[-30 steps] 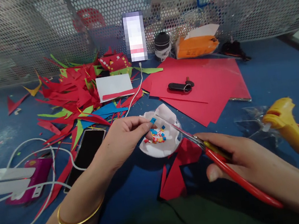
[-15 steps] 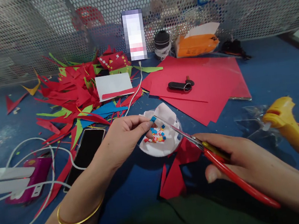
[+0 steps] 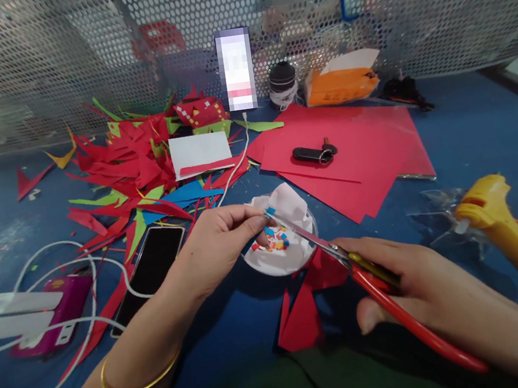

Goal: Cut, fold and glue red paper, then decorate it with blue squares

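Observation:
My left hand pinches something small at its fingertips, with a blue bit of paper just beyond them at the scissor tips. Red-and-yellow-handled scissors are gripped in my right hand, their blades reaching left to my left fingertips. Beneath both lies a round bowl lined with white paper, holding several tiny blue, red, white and yellow pieces. Folded red paper rests on the blue table in front of the bowl.
Red sheets bear black keys. Paper scraps heap at back left, near a dark phone and a purple power bank with cables. A yellow glue gun lies right. A lit phone leans on the mesh.
The blue piece now sits beyond my left fingertips, where before it stuck out from their pinch. The scissor blades look closer together. The whole view has shifted slightly downward.

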### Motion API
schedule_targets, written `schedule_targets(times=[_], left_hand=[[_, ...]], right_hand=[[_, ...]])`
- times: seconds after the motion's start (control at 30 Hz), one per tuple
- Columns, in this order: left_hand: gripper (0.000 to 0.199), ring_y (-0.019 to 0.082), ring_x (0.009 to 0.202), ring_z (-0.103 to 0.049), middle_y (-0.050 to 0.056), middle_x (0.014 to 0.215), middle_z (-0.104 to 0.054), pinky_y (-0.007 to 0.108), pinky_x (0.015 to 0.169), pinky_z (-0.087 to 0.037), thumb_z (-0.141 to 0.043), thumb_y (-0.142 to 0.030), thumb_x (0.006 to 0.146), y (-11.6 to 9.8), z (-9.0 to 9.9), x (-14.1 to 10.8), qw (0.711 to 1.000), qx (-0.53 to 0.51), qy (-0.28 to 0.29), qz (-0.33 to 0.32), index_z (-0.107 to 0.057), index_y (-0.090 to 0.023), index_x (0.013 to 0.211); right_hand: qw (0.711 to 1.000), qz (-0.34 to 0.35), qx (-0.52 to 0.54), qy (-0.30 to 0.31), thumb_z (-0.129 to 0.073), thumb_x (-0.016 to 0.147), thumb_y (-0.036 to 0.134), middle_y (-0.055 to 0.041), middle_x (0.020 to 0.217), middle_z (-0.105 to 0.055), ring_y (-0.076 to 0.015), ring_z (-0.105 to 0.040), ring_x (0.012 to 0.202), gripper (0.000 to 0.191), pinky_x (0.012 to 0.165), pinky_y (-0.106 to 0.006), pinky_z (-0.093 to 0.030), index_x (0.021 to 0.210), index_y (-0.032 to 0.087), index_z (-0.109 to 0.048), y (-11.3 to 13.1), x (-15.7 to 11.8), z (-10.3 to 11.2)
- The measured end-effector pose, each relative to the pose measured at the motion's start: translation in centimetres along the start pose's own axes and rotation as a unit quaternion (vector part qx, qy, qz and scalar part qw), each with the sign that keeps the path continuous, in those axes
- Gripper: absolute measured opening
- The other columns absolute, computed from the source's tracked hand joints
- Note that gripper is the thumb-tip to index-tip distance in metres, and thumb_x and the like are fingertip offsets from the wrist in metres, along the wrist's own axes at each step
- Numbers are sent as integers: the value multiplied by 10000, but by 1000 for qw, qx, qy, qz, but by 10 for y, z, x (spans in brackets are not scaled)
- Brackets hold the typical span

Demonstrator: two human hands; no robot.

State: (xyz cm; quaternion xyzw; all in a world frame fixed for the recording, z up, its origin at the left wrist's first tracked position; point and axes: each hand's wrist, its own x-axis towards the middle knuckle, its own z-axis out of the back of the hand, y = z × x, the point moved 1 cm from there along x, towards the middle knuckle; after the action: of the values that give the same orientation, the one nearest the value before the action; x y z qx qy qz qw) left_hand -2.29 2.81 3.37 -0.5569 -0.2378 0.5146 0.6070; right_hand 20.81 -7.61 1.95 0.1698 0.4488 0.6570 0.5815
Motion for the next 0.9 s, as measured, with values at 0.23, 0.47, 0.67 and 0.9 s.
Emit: schedule_targets(times=[0.23,0.47,0.67,0.9], left_hand=[[259,126,621,-628,31,723,-745,203,566,-462,-610,-268,789,-8,-2,-2,1000,30,6,7,-687,-185,556],[274,127,597,-611,41,744,-754,204,522,-442,-607,-297,785,-7,-2,-2,999,38,10,13,-680,-188,544],[267,106,562,-576,32,734,-746,196,529,-437,-619,-296,781,-8,-1,-2,999,31,14,12,-682,-183,548],[284,148,648,-622,51,738,-741,231,608,-495,-622,-324,764,-7,-2,-1,999,40,9,11,-655,-182,521]], right_hand=[[1000,17,3,11,-669,874,450,-28,1023,-762,-254,-719,971,338,799,-313,-584,1175,302,-707,4,1,0],[1000,10,2,14,-662,876,455,-5,919,-764,-226,-731,884,264,753,-285,-586,1062,283,-735,4,2,-2],[1000,6,10,15,-672,868,455,1,898,-764,-235,-729,940,229,770,-279,-587,995,278,-741,5,2,0],[1000,19,14,16,-658,879,424,-23,972,-776,-248,-730,943,276,776,-297,-593,1104,286,-739,3,1,-2]])
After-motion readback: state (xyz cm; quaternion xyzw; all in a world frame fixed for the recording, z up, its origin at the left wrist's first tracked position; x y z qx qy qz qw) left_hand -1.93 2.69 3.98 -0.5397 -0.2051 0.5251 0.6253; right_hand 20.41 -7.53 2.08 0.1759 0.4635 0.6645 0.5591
